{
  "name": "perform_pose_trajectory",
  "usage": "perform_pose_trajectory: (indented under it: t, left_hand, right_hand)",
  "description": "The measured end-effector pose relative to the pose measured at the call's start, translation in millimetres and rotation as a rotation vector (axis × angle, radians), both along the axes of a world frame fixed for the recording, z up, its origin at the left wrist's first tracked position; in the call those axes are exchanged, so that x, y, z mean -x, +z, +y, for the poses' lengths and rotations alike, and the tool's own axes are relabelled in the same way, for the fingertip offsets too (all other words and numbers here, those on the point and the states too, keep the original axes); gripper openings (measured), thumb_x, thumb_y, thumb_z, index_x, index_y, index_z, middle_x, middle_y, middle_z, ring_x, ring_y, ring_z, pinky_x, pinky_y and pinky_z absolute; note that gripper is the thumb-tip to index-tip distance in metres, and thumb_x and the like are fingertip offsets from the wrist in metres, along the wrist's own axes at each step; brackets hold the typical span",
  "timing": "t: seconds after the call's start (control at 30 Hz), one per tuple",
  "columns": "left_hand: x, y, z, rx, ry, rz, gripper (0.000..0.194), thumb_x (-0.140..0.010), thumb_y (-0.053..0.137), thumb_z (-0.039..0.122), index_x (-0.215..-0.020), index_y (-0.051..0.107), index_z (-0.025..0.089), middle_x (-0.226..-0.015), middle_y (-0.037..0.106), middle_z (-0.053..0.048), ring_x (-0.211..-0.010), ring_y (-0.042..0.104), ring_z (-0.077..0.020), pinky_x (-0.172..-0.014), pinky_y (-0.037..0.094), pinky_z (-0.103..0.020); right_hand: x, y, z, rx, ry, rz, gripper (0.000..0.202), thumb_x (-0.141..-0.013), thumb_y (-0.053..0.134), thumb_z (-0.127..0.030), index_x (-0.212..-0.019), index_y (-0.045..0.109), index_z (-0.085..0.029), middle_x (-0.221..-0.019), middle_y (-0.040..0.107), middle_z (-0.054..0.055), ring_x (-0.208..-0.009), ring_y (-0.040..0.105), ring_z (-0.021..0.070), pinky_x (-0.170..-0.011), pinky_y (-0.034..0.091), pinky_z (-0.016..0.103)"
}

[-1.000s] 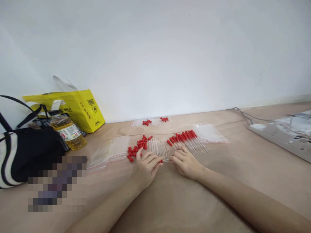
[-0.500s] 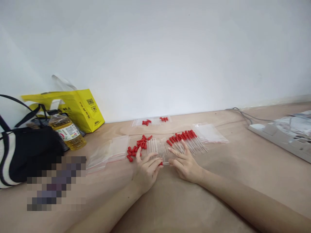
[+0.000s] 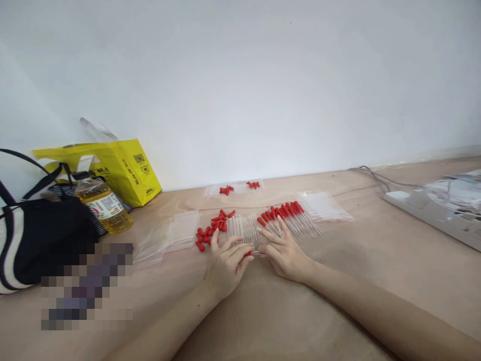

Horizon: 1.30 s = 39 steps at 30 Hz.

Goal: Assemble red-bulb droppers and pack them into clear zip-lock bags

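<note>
Between my thumb and fingers, my left hand (image 3: 227, 264) pinches a red rubber bulb (image 3: 248, 253), mostly covered by the fingers. A clear dropper tube (image 3: 256, 252) runs from it to my right hand (image 3: 287, 255), whose thumb and fingers are closed on its other end; the join is hidden. Just beyond the hands lies a row of bare clear tubes (image 3: 244, 226). Loose red bulbs (image 3: 220, 220) are heaped to its left. On the right, droppers with red bulbs fitted (image 3: 291, 210) lie side by side.
Clear zip bags lie at left (image 3: 184, 228) and right (image 3: 325, 205). Behind is a bag with bulbs and tubes (image 3: 240, 189). An oil bottle (image 3: 107, 205), yellow bag (image 3: 131, 173) and black bag (image 3: 52, 235) stand left; a white power strip (image 3: 432, 218) lies right.
My right hand has shifted slightly left toward my left hand, and less of the tube shows between them. The left hand stays almost in place.
</note>
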State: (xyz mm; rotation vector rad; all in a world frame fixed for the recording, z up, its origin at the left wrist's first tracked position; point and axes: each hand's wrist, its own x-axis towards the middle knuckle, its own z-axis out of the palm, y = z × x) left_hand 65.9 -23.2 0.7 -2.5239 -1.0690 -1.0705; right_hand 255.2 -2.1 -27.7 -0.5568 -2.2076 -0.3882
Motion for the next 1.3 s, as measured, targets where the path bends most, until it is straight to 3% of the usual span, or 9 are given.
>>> perform_pose_trajectory:
  t: [0.17, 0.33, 0.43, 0.53, 0.63, 0.77, 0.93, 1.3]
  left_hand:
    - [10.2, 0.6, 5.4, 0.074, 0.083, 0.013, 0.027, -0.075, 0.057, 0.038, -0.097, 0.057, 0.022, -0.088, 0.068, -0.003, -0.089, 0.058, -0.0216, -0.101, 0.01, -0.051]
    - [6.0, 3.5, 3.6, 0.046, 0.042, 0.018, 0.012, -0.08, 0.052, 0.03, -0.084, 0.061, 0.024, -0.076, 0.068, 0.003, -0.08, 0.059, -0.0165, -0.101, 0.009, -0.05]
    - [0.9, 5.2, 0.9, 0.036, 0.023, 0.024, 0.013, -0.082, 0.048, 0.025, -0.077, 0.061, 0.023, -0.069, 0.067, 0.005, -0.074, 0.059, -0.0139, -0.101, 0.007, -0.049]
    - [1.0, 4.1, 1.5, 0.043, 0.043, 0.03, 0.014, -0.082, 0.048, 0.026, -0.077, 0.061, 0.023, -0.069, 0.067, 0.004, -0.074, 0.059, -0.0146, -0.101, 0.006, -0.05]
    - [6.7, 0.4, 6.4, 0.054, 0.102, 0.048, 0.014, -0.081, 0.05, 0.03, -0.088, 0.06, 0.025, -0.08, 0.067, 0.0, -0.083, 0.057, -0.0184, -0.1, 0.01, -0.051]
    - [15.7, -4.3, 14.0, 0.078, 0.239, 0.054, 0.032, -0.076, 0.053, 0.031, -0.107, 0.052, 0.022, -0.099, 0.062, -0.007, -0.096, 0.052, -0.0235, -0.095, 0.02, -0.051]
    - [17.8, -6.4, 15.8, 0.115, 0.26, 0.042, 0.026, -0.076, 0.052, 0.026, -0.101, 0.054, 0.022, -0.094, 0.062, -0.005, -0.093, 0.053, -0.0225, -0.094, 0.023, -0.051]
    - [9.4, -0.4, 9.8, 0.074, 0.202, 0.082, 0.014, -0.076, 0.054, 0.028, -0.087, 0.06, 0.024, -0.096, 0.064, -0.003, -0.096, 0.052, -0.024, -0.097, 0.015, -0.055]
  right_hand:
    - [-4.3, 2.7, 1.1, 0.033, -0.043, 0.006, 0.017, -0.079, 0.041, -0.005, -0.082, 0.052, -0.017, -0.074, 0.066, 0.001, -0.115, 0.044, 0.0183, -0.101, 0.006, 0.057]
    - [-1.9, 4.3, 0.2, 0.047, -0.033, 0.027, 0.017, -0.08, 0.04, -0.005, -0.082, 0.052, -0.017, -0.075, 0.066, 0.001, -0.111, 0.048, 0.0173, -0.102, 0.009, 0.055]
    - [2.1, 5.6, -2.5, 0.05, -0.035, 0.028, 0.018, -0.08, 0.04, -0.006, -0.081, 0.053, -0.017, -0.074, 0.065, 0.001, -0.106, 0.05, 0.0171, -0.101, 0.01, 0.054]
    - [4.3, 7.0, -4.2, 0.047, -0.114, 0.004, 0.014, -0.08, 0.044, -0.01, -0.08, 0.056, -0.018, -0.073, 0.064, 0.001, -0.094, 0.054, 0.0176, -0.095, 0.023, 0.049]
    - [1.4, 9.6, -0.3, 0.068, -0.228, -0.046, 0.011, -0.078, 0.048, -0.015, -0.074, 0.059, -0.017, -0.07, 0.061, 0.003, -0.078, 0.054, 0.0174, -0.076, 0.036, 0.036]
    - [-13.8, 18.3, 16.4, 0.356, -0.391, 0.068, 0.017, -0.08, 0.046, -0.02, -0.073, 0.06, -0.017, -0.072, 0.06, 0.005, -0.068, 0.053, 0.0144, -0.061, 0.037, 0.025]
    - [-31.7, 28.7, 39.4, 0.717, -0.634, 0.191, 0.012, -0.075, 0.05, -0.019, -0.078, 0.061, -0.015, -0.071, 0.063, 0.005, -0.063, 0.056, 0.0138, -0.056, 0.036, 0.021]
    - [-24.4, 19.9, 60.9, 0.76, -0.757, 0.047, 0.009, -0.071, 0.053, -0.018, -0.072, 0.061, -0.014, -0.068, 0.064, 0.009, -0.065, 0.059, 0.0183, -0.055, 0.037, 0.024]
